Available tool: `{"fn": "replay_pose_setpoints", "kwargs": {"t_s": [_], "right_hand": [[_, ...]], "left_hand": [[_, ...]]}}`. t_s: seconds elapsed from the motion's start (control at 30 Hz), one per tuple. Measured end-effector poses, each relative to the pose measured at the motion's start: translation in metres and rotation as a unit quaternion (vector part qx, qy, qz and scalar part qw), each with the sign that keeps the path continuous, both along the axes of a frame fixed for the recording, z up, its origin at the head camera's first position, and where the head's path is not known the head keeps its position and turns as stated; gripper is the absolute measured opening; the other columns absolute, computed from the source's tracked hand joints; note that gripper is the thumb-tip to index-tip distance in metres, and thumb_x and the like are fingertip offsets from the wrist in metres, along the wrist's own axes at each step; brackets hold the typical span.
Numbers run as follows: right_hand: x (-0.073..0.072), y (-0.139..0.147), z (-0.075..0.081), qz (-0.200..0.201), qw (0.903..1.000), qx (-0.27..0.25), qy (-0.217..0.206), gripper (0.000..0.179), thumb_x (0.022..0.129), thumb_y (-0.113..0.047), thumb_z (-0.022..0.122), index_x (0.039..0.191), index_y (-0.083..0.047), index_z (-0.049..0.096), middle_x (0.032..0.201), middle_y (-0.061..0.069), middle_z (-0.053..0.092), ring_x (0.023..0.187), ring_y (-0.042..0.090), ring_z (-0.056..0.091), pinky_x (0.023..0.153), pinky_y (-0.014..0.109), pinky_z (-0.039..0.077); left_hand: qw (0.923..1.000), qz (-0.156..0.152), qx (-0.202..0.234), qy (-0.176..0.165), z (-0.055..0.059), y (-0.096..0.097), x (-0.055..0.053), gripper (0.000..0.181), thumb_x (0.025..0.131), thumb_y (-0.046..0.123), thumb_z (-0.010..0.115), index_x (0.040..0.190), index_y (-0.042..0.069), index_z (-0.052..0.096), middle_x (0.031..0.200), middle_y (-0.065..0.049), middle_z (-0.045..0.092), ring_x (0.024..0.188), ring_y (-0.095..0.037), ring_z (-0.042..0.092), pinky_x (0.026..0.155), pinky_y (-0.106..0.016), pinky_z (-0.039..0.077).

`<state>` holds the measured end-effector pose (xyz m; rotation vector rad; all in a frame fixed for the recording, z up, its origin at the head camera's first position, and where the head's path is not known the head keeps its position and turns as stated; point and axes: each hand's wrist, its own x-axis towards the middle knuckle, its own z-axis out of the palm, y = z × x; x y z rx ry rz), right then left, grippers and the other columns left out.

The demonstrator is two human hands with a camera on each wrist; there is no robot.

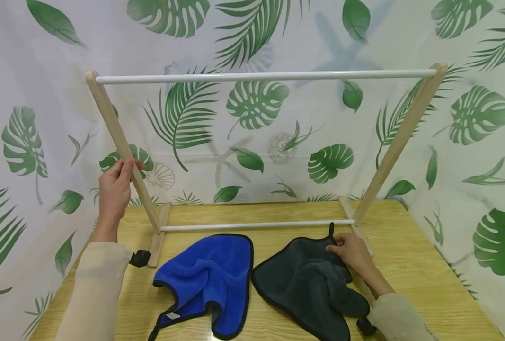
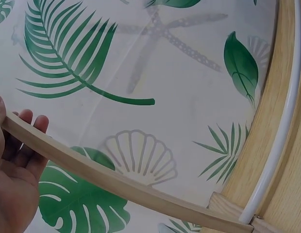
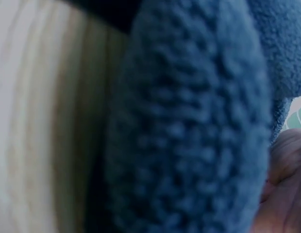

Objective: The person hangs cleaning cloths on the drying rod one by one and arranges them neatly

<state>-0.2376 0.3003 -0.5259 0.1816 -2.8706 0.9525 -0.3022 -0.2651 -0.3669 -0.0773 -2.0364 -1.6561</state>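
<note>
A rack with light wooden uprights and white rods stands on the table. My left hand holds its left wooden post partway up; in the left wrist view the thumb and fingers lie on either side of the post. At the right, my right hand pinches the upper right corner of a dark grey towel, close to its black hanging loop. The towel lies crumpled on the table. Its fleecy cloth fills most of the right wrist view and hides most of that hand.
Left of the grey towel lies a rumpled blue towel with black edging and a loop at its lower left. The rack's wooden feet rest on the wood-grain table. A leaf-patterned curtain hangs close behind.
</note>
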Motion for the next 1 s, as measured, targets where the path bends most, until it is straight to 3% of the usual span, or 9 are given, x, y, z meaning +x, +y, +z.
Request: {"fn": "replay_pose_setpoints", "kwargs": {"t_s": [0.17,0.37,0.57,0.63,0.8,1.0], "right_hand": [[0.001,0.001,0.000,0.001,1.0000,-0.006,-0.002,0.018,0.091,-0.014,0.079,0.080,-0.004,0.068,0.069,-0.003,0.058,0.059,0.012,0.044,0.055,0.026,0.034],[0.005,0.001,0.010,0.002,0.9995,-0.030,-0.011,0.021,0.098,-0.019,0.074,0.087,-0.001,0.074,0.073,0.002,0.063,0.061,0.012,0.048,0.057,0.027,0.038],[0.010,-0.004,0.032,0.005,0.9945,-0.103,-0.018,0.019,0.099,-0.018,0.072,0.096,0.001,0.076,0.073,0.007,0.063,0.061,0.012,0.052,0.057,0.026,0.041],[0.011,-0.004,0.040,0.011,0.9929,-0.117,-0.018,0.022,0.100,-0.019,0.071,0.103,0.002,0.076,0.082,0.012,0.068,0.068,0.016,0.060,0.060,0.024,0.045],[0.014,-0.004,0.061,0.016,0.9927,-0.119,-0.009,0.033,0.102,-0.026,0.069,0.120,0.000,0.075,0.110,0.015,0.074,0.091,0.016,0.068,0.075,0.023,0.052],[0.017,-0.004,0.090,0.044,0.9919,-0.119,0.009,0.030,0.104,-0.024,0.067,0.121,-0.002,0.075,0.110,0.013,0.074,0.087,0.012,0.065,0.073,0.023,0.052]], "left_hand": [[0.9996,-0.019,0.017,0.010,0.001,-0.002,0.000,0.037,0.106,0.037,0.057,0.115,0.006,0.074,0.103,0.001,0.072,0.113,-0.013,0.063,0.103,-0.031,0.050],[0.9967,-0.048,0.060,0.024,-0.001,-0.004,-0.003,0.028,0.105,0.029,0.060,0.112,0.006,0.075,0.102,-0.003,0.072,0.106,-0.014,0.066,0.098,-0.025,0.050],[0.9960,-0.051,0.071,0.016,-0.005,-0.008,-0.003,0.031,0.105,0.028,0.061,0.120,0.004,0.073,0.103,-0.002,0.073,0.105,-0.013,0.066,0.096,-0.023,0.050],[0.9957,-0.050,0.076,0.015,-0.005,-0.009,-0.002,0.033,0.104,0.029,0.062,0.124,0.003,0.072,0.103,-0.003,0.073,0.105,-0.013,0.066,0.096,-0.023,0.050],[0.9956,-0.049,0.079,0.012,-0.004,-0.007,-0.002,0.034,0.104,0.029,0.062,0.124,0.004,0.072,0.103,-0.003,0.073,0.104,-0.014,0.066,0.097,-0.024,0.049],[0.9955,-0.053,0.078,0.013,-0.004,-0.006,-0.002,0.034,0.104,0.030,0.062,0.123,0.004,0.072,0.103,-0.002,0.073,0.105,-0.013,0.066,0.100,-0.026,0.048]]}}
